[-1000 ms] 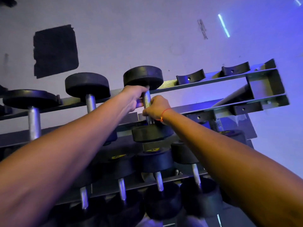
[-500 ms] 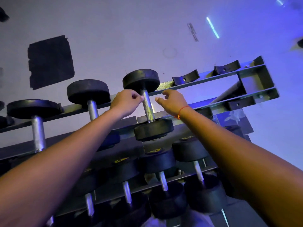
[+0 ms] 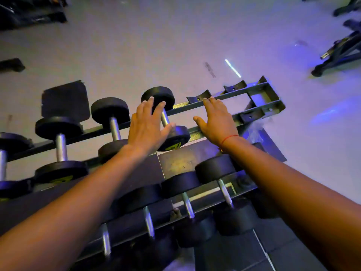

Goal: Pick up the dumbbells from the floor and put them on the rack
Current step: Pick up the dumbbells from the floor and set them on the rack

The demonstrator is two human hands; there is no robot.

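Observation:
A black dumbbell (image 3: 165,119) with a steel handle rests across the top tier of the metal rack (image 3: 259,106), the rightmost one on that tier. My left hand (image 3: 146,126) hovers over its handle with the fingers spread, holding nothing. My right hand (image 3: 216,118) is to the right of the dumbbell, open, palm down over the rack's bare rails, with a red string on its wrist. Two more dumbbells (image 3: 114,126) lie on the top tier to the left.
Lower tiers hold several black dumbbells (image 3: 224,184). Empty black saddles (image 3: 199,95) sit at the right end of the top rail. A dark square mat (image 3: 65,99) lies on the floor beyond the rack. Gym machine frames (image 3: 340,49) stand at the far right and far left.
Both hands have let go of the dumbbell handle and opened. They have drawn apart, the right one moving off to the right. The dumbbell stays on the top tier.

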